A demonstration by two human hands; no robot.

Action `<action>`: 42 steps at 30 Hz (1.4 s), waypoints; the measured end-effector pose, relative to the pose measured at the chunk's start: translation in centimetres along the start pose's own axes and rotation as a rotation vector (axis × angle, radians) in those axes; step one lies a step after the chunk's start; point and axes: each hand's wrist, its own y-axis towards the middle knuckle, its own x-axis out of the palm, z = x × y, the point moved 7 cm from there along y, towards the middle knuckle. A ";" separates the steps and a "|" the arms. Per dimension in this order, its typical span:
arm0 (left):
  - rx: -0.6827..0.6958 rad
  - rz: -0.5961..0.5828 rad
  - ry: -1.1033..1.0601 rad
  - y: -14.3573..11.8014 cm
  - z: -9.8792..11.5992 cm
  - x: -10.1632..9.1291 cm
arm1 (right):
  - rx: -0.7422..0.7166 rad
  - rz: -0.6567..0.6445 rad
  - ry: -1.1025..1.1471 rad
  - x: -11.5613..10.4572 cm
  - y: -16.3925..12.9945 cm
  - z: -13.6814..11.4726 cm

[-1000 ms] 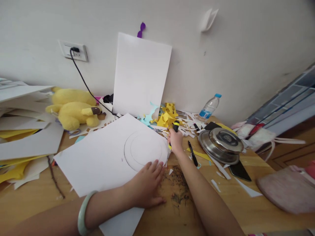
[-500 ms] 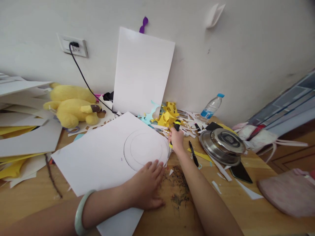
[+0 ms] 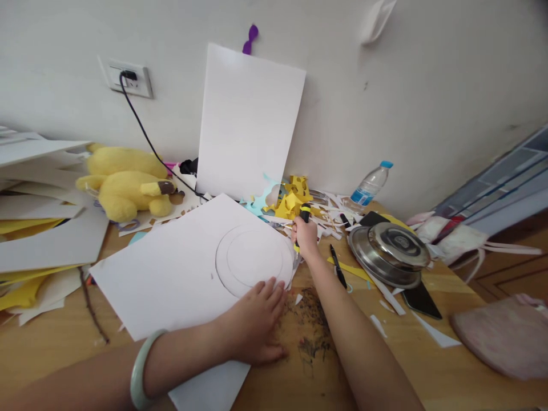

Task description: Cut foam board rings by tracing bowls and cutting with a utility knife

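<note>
White sheet (image 3: 171, 268) under both hands

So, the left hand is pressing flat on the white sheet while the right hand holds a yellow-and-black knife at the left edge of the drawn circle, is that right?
Not quite: the knife is at the right edge of the drawn circle, not the left, as the head view shows. The rest holds: the left hand presses flat on the white sheet, and the right hand holds the yellow-and-black knife.
</note>
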 end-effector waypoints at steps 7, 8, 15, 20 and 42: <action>-0.004 0.000 0.018 0.0 0.0 0.2 | 0.019 -0.100 -0.021 1.3 -0.2 -0.5; -0.001 0.004 0.020 -0.1 0.0 0.2 | 0.025 -0.110 -0.024 1.4 -0.2 -0.5; 0.009 0.020 0.027 0.0 0.1 0.1 | 0.059 -0.157 -0.030 1.9 -0.1 -0.2; -0.005 -0.005 0.009 0.0 0.2 -0.2 | 0.060 -0.173 -0.024 1.9 0.0 -0.2; -0.011 -0.006 0.008 -0.1 0.2 -0.2 | 0.000 -0.297 0.000 3.7 1.1 -0.8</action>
